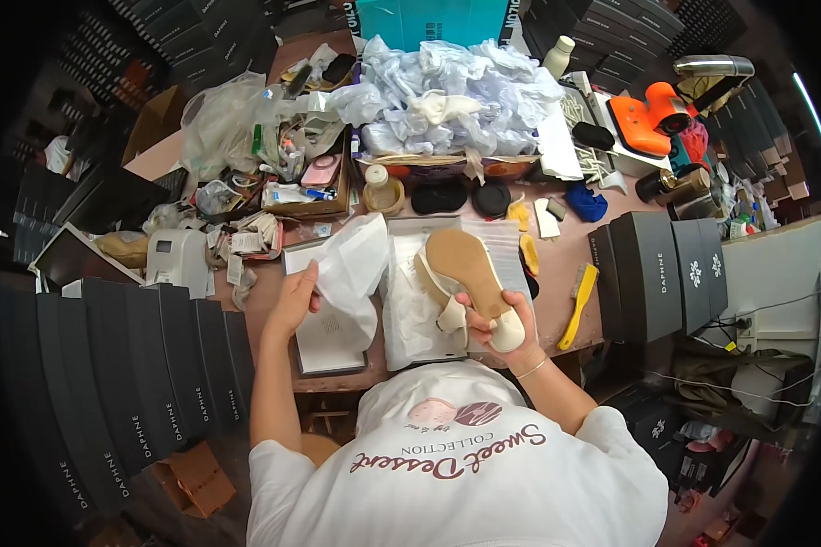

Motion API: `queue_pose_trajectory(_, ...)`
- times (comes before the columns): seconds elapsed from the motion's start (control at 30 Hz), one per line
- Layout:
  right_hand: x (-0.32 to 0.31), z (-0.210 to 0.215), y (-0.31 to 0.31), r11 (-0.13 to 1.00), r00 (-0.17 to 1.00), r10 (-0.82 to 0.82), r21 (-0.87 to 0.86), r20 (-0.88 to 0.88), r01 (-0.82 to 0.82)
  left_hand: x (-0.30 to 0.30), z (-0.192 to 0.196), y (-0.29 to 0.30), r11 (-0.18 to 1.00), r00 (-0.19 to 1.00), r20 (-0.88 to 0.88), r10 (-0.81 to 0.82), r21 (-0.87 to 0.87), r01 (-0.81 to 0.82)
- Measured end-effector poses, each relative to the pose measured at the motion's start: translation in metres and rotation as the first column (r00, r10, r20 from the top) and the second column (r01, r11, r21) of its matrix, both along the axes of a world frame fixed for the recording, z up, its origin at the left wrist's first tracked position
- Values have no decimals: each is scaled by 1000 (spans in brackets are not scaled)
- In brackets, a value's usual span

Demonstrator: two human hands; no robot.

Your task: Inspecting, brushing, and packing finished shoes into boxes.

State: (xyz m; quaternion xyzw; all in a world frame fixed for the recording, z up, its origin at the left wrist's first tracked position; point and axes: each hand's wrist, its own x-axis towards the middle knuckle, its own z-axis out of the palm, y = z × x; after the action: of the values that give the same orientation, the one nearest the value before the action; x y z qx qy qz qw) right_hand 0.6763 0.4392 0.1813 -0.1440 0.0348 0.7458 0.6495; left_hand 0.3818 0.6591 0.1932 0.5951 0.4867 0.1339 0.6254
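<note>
My right hand (513, 326) is closed around the heel end of cream heeled sandals (461, 255), which I hold up with a tan sole facing me. A second sole shows partly behind the first. Pinched in the fingers of my left hand (294, 296) is a sheet of white tissue paper (351, 269), which hangs loosely. Beneath the sandals lies an open shoebox (426, 223) lined with white paper. Under the tissue sheet is a white-inside box part with a dark rim (324, 351), perhaps the lid.
Stacked dark shoeboxes (109, 383) stand at the left, with more shoeboxes (652, 273) at the right. A yellow-handled brush (578, 305) lies right of the open box. Behind are a heap of crumpled white paper (447, 91), a cluttered carton (310, 205) and an orange device (643, 123).
</note>
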Motion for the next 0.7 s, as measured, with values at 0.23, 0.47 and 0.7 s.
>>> queue_pose_trajectory(0.23,-7,25,-14,984,996,83,153,40,-89,19,82,-26,673,894,-439,94,689,267)
queue_pose_trajectory(0.47,-22,99,-14,884,826,363,122,431,-452,21,64,-66,540,864,-497,76,749,384)
queue_pose_trajectory(0.7,-75,9,25,948,891,315,-164,328,-274,25,57,-141,622,983,-163,-79,763,177)
